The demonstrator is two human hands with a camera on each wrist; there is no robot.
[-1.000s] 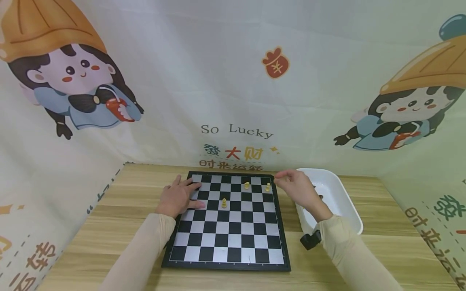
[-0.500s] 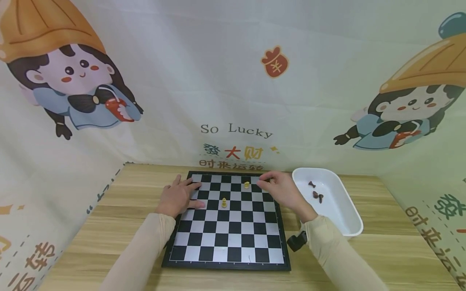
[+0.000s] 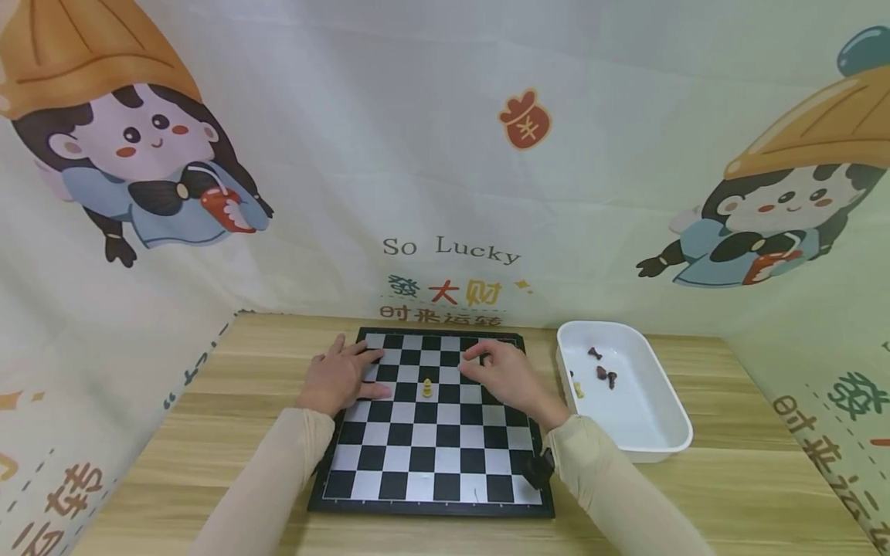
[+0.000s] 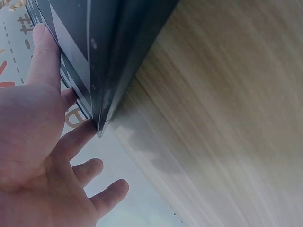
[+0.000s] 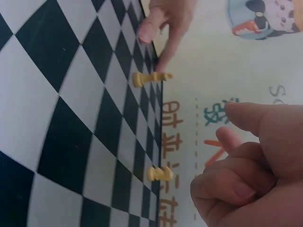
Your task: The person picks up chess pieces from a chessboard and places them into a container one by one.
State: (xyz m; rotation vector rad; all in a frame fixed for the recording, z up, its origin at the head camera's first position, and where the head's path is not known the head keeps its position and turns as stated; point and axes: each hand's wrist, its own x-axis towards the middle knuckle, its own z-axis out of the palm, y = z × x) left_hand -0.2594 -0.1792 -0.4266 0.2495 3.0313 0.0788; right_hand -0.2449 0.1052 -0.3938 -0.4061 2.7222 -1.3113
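My left hand [image 3: 335, 378] rests with fingers spread on the left edge of a black-and-white chessboard [image 3: 405, 486]. Up close, the left wrist view shows that hand [image 4: 52, 156] against the board's dark rim [image 4: 113, 61]. Over the board's far right part hovers my right hand [image 3: 511, 380], thumb and forefinger extended with a gap between them. In the right wrist view its other fingers [image 5: 236, 189] are curled in, and nothing shows in its grasp. A tall yellow chess piece [image 3: 427, 388] stands on the board. A yellow knight [image 5: 161, 173] stands near the fingertips, hidden in the head view.
A white tray [image 3: 647, 421] stands right of the board. Inside lie several brown chess pieces [image 3: 602, 372] and a yellow piece [image 3: 578, 390]. A printed cloth [image 3: 313, 177] hangs behind the wooden table [image 3: 723, 486]. A black wrist camera [image 3: 538, 469] hangs above the board's right edge.
My right hand has moved left from beside the tray to above the board, now covering the spots of two yellow pieces. More of the tray is uncovered. My left hand stays put.
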